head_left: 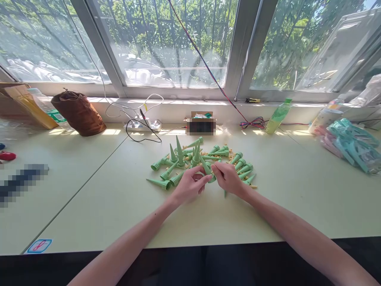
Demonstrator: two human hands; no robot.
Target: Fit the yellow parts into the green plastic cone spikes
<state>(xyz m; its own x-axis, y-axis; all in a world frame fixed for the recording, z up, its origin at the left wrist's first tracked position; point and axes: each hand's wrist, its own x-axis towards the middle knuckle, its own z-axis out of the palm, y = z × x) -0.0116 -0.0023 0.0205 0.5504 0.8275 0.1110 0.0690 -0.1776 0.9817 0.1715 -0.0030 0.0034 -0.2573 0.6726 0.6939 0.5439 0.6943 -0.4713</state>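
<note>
Left hand (189, 186) and right hand (229, 179) both pinch one green cone spike (206, 166) between them; long axis points away, tip toward spike pile (178, 159) on table (119, 206).

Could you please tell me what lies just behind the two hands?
A pile of green cone spikes, some upright, with small tan pieces among them. The left hand and right hand cover most of a green piece held between them.

On the counter (98, 206), a small box (200, 122) sits behind the pile of spikes (190, 159), a power strip (143, 126) behind-left, a bottle (278, 116) behind-right; just before the pile, left hand (190, 185) and right hand (229, 178) hold one spike (206, 166)
</note>
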